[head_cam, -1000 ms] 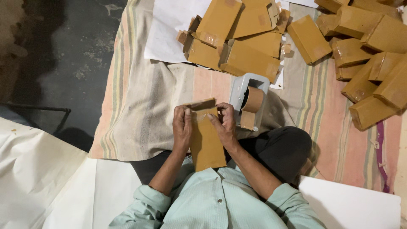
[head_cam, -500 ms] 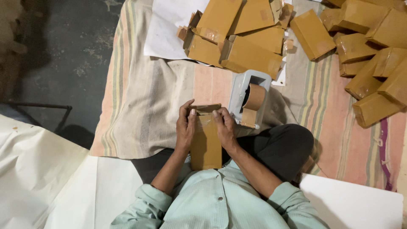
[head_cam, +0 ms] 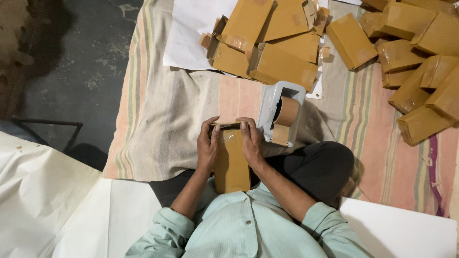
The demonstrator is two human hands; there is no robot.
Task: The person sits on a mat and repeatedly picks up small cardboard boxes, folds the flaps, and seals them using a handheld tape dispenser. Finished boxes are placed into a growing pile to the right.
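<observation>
A long brown cardboard box (head_cam: 231, 165) stands upright against my lap, its far end up. My left hand (head_cam: 208, 145) grips its left side, thumb pressed on the top edge. My right hand (head_cam: 250, 142) grips the right side, fingers laid over the same end, where shiny tape covers the flap. Just right of my right hand sits a grey tape dispenser (head_cam: 282, 112) with a brown tape roll in it.
A striped cloth (head_cam: 158, 124) covers the floor under me. Flat and folded brown boxes (head_cam: 267, 38) lie on a white sheet (head_cam: 191, 28) ahead. Several closed brown boxes (head_cam: 420, 71) are heaped at the right. White sheets (head_cam: 43, 200) lie at left and lower right.
The box has been pulled closer and stood more upright against my lap. Both hands have slid to its top end and press down there.
</observation>
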